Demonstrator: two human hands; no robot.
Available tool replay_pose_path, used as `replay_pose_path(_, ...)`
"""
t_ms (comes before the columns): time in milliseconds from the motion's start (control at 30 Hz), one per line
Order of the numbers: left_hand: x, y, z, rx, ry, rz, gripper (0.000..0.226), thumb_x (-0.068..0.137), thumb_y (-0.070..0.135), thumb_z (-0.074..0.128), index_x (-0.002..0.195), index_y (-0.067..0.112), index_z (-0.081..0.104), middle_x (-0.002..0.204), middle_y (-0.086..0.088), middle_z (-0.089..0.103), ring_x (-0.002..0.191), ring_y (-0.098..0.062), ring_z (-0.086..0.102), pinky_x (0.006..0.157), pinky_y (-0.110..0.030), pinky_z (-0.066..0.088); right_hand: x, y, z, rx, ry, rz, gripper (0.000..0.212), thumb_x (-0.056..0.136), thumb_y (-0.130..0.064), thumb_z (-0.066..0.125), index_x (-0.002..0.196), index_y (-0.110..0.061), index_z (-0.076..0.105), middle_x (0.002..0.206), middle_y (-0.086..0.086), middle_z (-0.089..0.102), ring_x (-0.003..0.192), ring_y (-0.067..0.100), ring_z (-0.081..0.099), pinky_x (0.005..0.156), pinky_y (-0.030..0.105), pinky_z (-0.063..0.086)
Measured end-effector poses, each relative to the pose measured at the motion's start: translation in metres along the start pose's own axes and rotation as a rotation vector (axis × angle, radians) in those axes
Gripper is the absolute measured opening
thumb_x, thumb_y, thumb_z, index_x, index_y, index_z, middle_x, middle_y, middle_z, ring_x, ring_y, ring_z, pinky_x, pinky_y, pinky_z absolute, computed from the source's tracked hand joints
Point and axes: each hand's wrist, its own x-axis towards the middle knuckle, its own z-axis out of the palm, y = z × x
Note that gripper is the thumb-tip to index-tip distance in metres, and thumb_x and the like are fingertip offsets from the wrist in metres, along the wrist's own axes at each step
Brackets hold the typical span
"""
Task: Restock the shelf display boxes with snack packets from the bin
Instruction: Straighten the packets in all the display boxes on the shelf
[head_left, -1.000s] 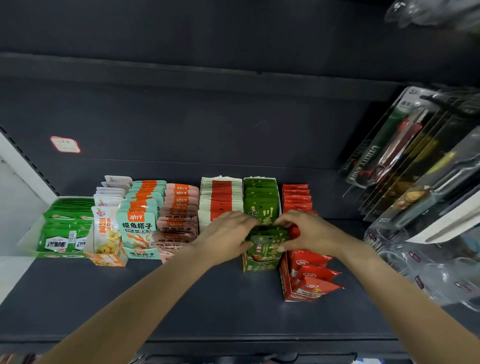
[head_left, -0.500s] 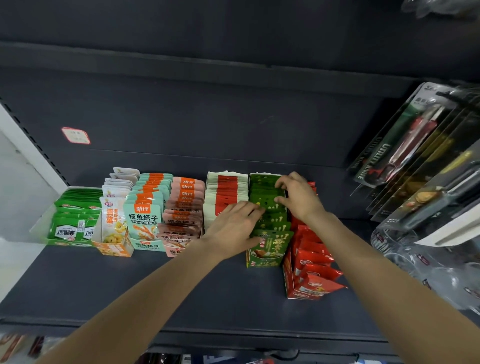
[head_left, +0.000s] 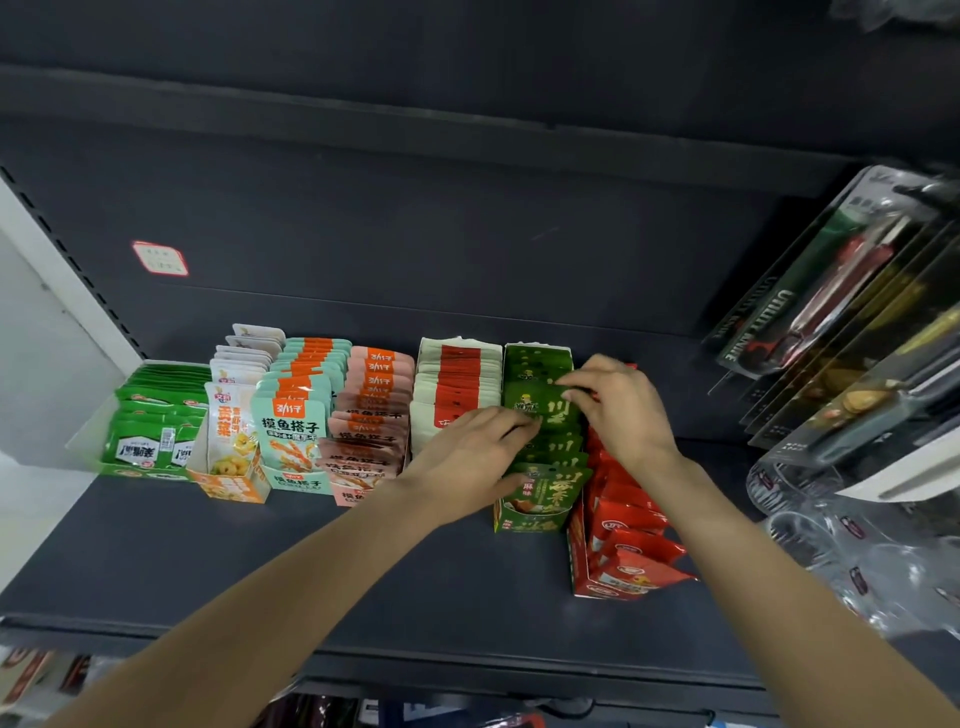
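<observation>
A green display box (head_left: 525, 524) stands on the dark shelf (head_left: 260, 561), filled with a row of green snack packets (head_left: 558, 449). My left hand (head_left: 467, 460) lies over the left side of the row, fingers stretched out and pressing the packets. My right hand (head_left: 621, 408) is at the back half of the box, and its fingertips pinch the top edge of an upright green packet (head_left: 540, 410). Touching the green box on the right is a red display box (head_left: 584, 571) of red packets (head_left: 636, 564).
Left of the green box stand rows of white-and-red packets (head_left: 457, 374), pink packets (head_left: 374, 395), teal packets (head_left: 296, 415), an orange box (head_left: 231, 486) and a green tray (head_left: 156, 431). Utility-knife packs (head_left: 831, 291) hang at the right, above wrapped glassware (head_left: 831, 545).
My right hand went from the front of the green box to its back, then came slightly forward onto an upright packet. My left hand slid further over the packet row.
</observation>
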Motion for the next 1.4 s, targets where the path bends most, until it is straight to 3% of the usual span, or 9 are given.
replay_pose_path(133,0.002,0.0,0.0,0.022,0.026,-0.02,0.064,0.095,0.04,0.047,0.147,0.011,0.025,0.149,-0.004,0.028,0.137,-0.017,0.024,0.114,-0.028,0.016,0.006,0.002,0.005,0.025,-0.312,0.065,0.029,0.094,-0.012,0.054,0.121,-0.013,0.063,0.119,0.007,0.062,0.106,0.021,0.059,0.088,0.025,0.045)
replay_pose_path(233,0.003,0.002,-0.001,0.015,0.037,-0.076,0.072,0.094,0.046,0.045,0.149,0.008,0.017,0.155,-0.007,0.015,0.143,-0.018,0.013,0.115,-0.026,0.005,0.01,0.003,0.005,0.101,-0.33,0.093,0.031,0.096,-0.013,0.051,0.126,-0.018,0.059,0.11,0.009,0.067,0.093,0.023,0.065,0.083,0.032,0.052)
replay_pose_path(333,0.009,-0.001,-0.001,-0.009,-0.017,-0.175,0.086,0.091,0.054,0.043,0.15,0.008,0.0,0.158,-0.008,-0.004,0.146,-0.018,-0.002,0.115,-0.028,-0.003,0.008,0.002,0.001,0.127,-0.331,0.12,0.037,0.098,-0.009,0.043,0.134,-0.016,0.051,0.122,0.011,0.062,0.087,0.017,0.064,0.076,0.019,0.049)
replay_pose_path(367,0.014,-0.003,-0.001,-0.021,-0.052,-0.204,0.09,0.09,0.057,0.043,0.15,0.008,-0.004,0.158,-0.008,-0.007,0.146,-0.018,-0.004,0.116,-0.029,-0.004,0.006,0.001,0.001,0.132,-0.335,0.13,0.04,0.099,-0.008,0.04,0.138,-0.014,0.045,0.136,0.01,0.052,0.103,0.017,0.06,0.085,0.015,0.043)
replay_pose_path(467,0.022,-0.004,0.001,-0.02,-0.173,-0.208,0.098,0.087,0.061,0.044,0.148,0.009,-0.013,0.156,-0.009,-0.017,0.145,-0.017,-0.012,0.119,-0.032,-0.004,-0.001,0.001,0.006,0.131,-0.44,0.163,0.05,0.101,-0.018,0.033,0.149,-0.014,0.019,0.158,0.0,0.01,0.144,0.015,0.016,0.112,0.019,0.011)
replay_pose_path(700,0.012,-0.02,-0.009,-0.109,-0.15,-0.151,0.074,0.096,0.036,0.038,0.15,0.013,-0.007,0.157,-0.003,-0.013,0.145,-0.011,-0.01,0.114,-0.023,-0.01,-0.005,0.0,0.009,0.236,-0.552,0.121,0.06,0.101,-0.02,0.034,0.15,-0.025,-0.001,0.154,-0.012,-0.019,0.144,0.008,-0.009,0.113,0.022,0.0)
replay_pose_path(967,0.01,-0.012,-0.007,0.011,-0.228,-0.083,0.081,0.092,0.056,0.033,0.15,0.014,-0.005,0.156,-0.002,-0.017,0.14,-0.007,-0.023,0.117,-0.031,-0.013,-0.014,0.006,0.006,0.047,-0.598,0.111,0.065,0.1,-0.046,0.027,0.149,-0.022,-0.009,0.152,-0.009,-0.025,0.146,0.018,-0.007,0.12,0.039,0.006)
replay_pose_path(1167,-0.006,-0.006,-0.01,0.051,-0.235,-0.002,0.083,0.091,0.061,0.032,0.15,0.015,-0.001,0.156,0.0,-0.015,0.14,-0.008,-0.023,0.116,-0.031,-0.012,-0.024,0.003,-0.002,0.005,-0.664,0.084,0.065,0.1,-0.047,0.024,0.148,-0.024,-0.012,0.152,-0.008,-0.026,0.144,0.013,-0.008,0.119,0.033,0.0)
replay_pose_path(1400,0.022,-0.02,-0.016,-0.103,-0.129,-0.145,0.058,0.102,0.04,0.021,0.15,0.014,0.003,0.158,-0.002,-0.005,0.145,-0.009,-0.008,0.114,-0.023,-0.006,-0.005,0.009,0.01,0.086,-0.461,0.144,0.063,0.101,-0.04,0.028,0.15,-0.019,-0.006,0.156,-0.006,-0.017,0.145,0.012,-0.006,0.12,0.033,0.004)
